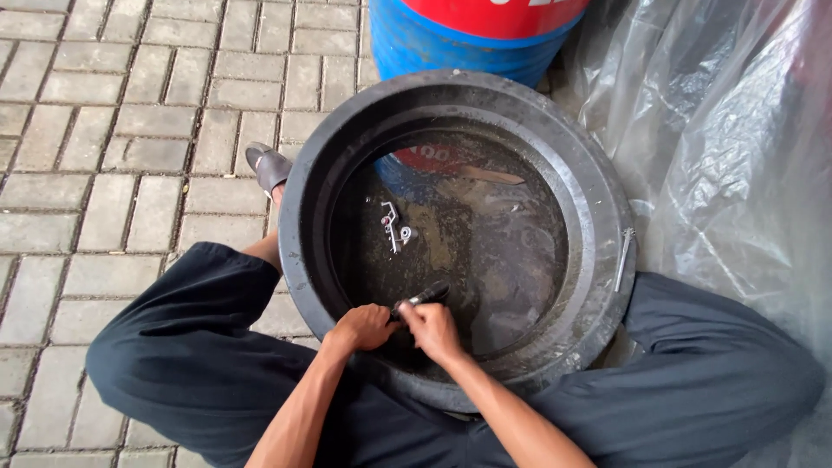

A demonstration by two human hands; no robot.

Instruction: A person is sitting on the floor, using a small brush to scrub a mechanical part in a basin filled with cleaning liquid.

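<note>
Seen from above, a seated person's left hand (pixel 362 328) and right hand (pixel 431 329) meet inside a black basin (pixel 303 251) of dirty water, fingers clamped together on a small dark part (pixel 422 297). Metal pieces (pixel 394 227) lie submerged nearby. A blue drum (pixel 451 43) stands behind.

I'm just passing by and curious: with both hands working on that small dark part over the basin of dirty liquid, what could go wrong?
The dark part, held between left hand and right hand, could slip into the murky liquid and be hard to find. The small metal pieces lying in it may get lost too. The long bolt resting on the basin rim might roll off.
</note>
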